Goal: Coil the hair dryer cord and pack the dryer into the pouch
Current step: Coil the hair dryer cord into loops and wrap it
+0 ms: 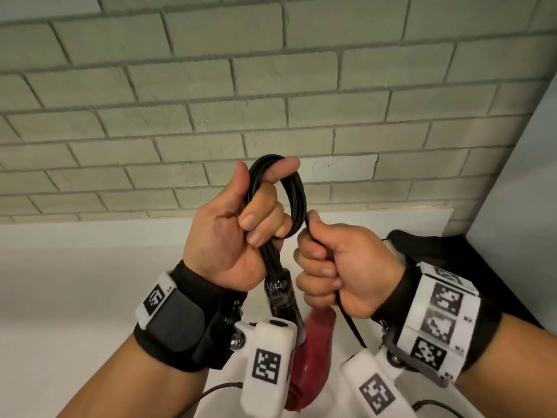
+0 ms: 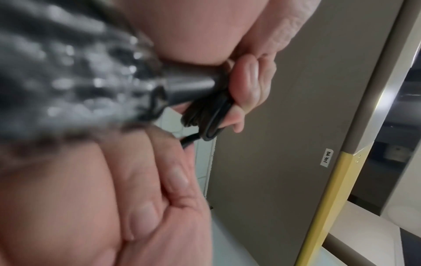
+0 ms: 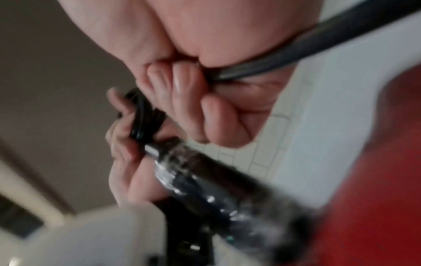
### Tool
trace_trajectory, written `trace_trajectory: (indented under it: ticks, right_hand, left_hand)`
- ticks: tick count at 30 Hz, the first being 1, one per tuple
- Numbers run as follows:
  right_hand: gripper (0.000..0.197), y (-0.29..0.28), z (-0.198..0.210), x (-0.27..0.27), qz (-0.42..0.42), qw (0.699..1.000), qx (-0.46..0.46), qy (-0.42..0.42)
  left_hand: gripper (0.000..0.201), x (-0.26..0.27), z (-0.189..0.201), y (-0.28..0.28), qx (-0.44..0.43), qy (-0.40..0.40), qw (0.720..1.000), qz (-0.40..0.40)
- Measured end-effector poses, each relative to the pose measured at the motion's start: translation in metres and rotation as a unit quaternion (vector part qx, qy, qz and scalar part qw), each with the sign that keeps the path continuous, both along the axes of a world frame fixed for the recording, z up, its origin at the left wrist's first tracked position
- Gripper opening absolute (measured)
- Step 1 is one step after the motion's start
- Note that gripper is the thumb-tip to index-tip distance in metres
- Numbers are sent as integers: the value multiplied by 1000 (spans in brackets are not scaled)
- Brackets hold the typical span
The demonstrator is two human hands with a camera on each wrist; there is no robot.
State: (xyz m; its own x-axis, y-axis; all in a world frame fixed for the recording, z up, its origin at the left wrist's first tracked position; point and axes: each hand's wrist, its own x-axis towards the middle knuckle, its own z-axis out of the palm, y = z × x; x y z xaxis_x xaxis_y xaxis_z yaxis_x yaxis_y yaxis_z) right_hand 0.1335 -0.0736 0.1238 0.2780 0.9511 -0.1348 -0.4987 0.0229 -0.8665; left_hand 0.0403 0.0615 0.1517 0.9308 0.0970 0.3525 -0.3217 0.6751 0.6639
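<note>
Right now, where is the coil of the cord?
In the head view, the coil is at centre, looped in the left hand, just left of the right hand, above the red dryer.

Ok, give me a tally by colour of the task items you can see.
Black: 2, the coiled black cord and the black fabric pouch behind the right hand.
Red: 1, the glossy red hair dryer hanging below the left hand.
Total: 3.
</note>
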Motion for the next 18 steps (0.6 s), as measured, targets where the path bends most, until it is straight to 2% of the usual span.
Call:
trace_trajectory:
  ticks: [3, 6, 10, 12, 15, 16, 18]
  right_hand:
    - [40, -2, 1, -8, -102, 986, -7, -134]
    - [24, 2, -5, -13, -198, 961, 30, -191]
    - [34, 5, -14, -3, -307, 905, 40, -291]
    - [40, 5, -15, 2, -295, 893, 32, -337]
    - [50, 6, -11, 2, -202, 913, 10, -354]
    - [52, 6, -9, 2, -175, 906, -2, -385]
    - [53, 4, -4, 3, -137, 865, -31, -482]
  left_hand:
    - [53, 2, 2, 3, -3, 8, 999, 33]
    - [53, 2, 3, 4, -11, 6, 998, 55]
    - [54, 1, 1, 8, -40, -9, 998, 44]
    - [54, 1, 0, 9, -44, -10, 998, 44]
    - [53, 5, -3, 5, -21, 4, 998, 66]
    - [53, 6, -3, 2, -12, 13, 997, 79]
    - [50, 8, -3, -3, 12, 28, 993, 113]
